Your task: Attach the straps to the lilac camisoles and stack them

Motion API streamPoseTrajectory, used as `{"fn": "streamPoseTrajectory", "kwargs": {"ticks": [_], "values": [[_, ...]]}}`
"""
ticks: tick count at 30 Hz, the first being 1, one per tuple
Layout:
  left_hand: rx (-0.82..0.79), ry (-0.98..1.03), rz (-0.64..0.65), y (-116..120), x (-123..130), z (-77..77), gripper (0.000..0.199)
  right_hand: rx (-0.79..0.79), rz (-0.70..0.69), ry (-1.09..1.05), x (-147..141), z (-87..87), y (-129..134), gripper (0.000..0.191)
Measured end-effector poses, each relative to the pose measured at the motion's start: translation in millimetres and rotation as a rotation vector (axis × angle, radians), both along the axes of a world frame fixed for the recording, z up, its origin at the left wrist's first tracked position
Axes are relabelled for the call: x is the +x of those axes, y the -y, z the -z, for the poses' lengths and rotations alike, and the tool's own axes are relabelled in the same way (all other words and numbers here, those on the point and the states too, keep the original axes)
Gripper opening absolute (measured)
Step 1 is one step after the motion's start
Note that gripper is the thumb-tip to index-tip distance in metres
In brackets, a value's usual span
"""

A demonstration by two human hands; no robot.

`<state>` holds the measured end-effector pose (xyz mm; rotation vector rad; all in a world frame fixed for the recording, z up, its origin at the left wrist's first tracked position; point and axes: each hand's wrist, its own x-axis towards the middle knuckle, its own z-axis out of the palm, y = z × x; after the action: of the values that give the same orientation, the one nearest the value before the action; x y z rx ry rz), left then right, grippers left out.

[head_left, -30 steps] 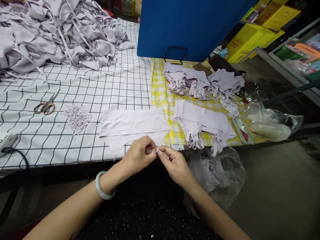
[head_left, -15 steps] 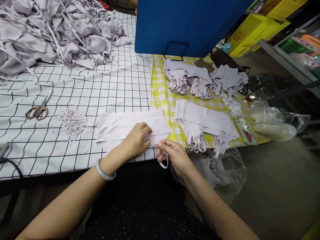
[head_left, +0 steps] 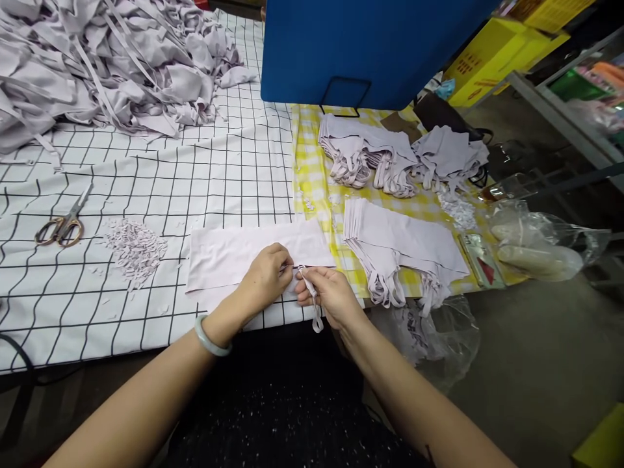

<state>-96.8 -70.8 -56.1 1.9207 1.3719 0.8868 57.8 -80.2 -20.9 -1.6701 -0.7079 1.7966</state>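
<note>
A pale lavender fabric garment [head_left: 229, 250] lies flat and folded in front of me, with its long side along the table's front edge. My left hand [head_left: 268, 276] rests on its lower edge, fingers curled and thumb pinched against the fingertips on the cloth. Close beside it, my right hand [head_left: 331, 292] pinches a thin strap [head_left: 316, 318] of the same colour, its loop hanging below the fingers. The fingertips of both hands almost meet where strap and cloth join. Just what lies between the left fingertips is partly hidden.
Scissors [head_left: 61, 227] and a heap of small fabric clippings [head_left: 134, 250] lie at left. Behind is a large pile of lavender garments [head_left: 121, 71]. Stacked garments [head_left: 390, 231] sit at right, near a phone [head_left: 481, 260]. A blue board [head_left: 370, 45] stands at the back.
My left hand's fingers have closed from a looser pose and come closer to the right hand. The right hand has shifted slightly left and up, and the strap loop hangs straighter.
</note>
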Motion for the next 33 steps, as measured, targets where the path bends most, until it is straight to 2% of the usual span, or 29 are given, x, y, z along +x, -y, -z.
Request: {"fn": "streamPoseTrajectory", "kwargs": {"ticks": [13, 21, 25, 27, 30, 33], "values": [[-0.070, 0.010, -0.024, -2.1, 2.4, -6.5, 0.015, 0.100, 0.016, 0.033, -3.6, 3.1, -4.8, 0.020], [-0.074, 0.005, -0.018, -1.5, 0.6, -7.2, 0.014, 0.086, -0.105, 0.019, -5.3, 8.1, -4.4, 0.023], [-0.051, -0.008, 0.089, -7.7, -9.9, -12.2, 0.017, 0.039, -0.180, 0.014, 4.6, 0.6, -4.2, 0.028], [0.010, -0.069, 0.140, -13.4, -13.5, -13.8, 0.027, 0.067, -0.218, 0.038, 14.6, -7.9, 5.3, 0.034], [0.067, -0.289, 0.262, -20.3, -11.9, -10.4, 0.039, 0.178, -0.271, 0.157, 33.0, -18.7, 38.8, 0.044], [0.052, -0.509, 0.342, -21.5, -4.5, -1.3, 0.052, 0.286, -0.314, 0.314, 48.1, -13.3, 84.7, 0.042]]}}
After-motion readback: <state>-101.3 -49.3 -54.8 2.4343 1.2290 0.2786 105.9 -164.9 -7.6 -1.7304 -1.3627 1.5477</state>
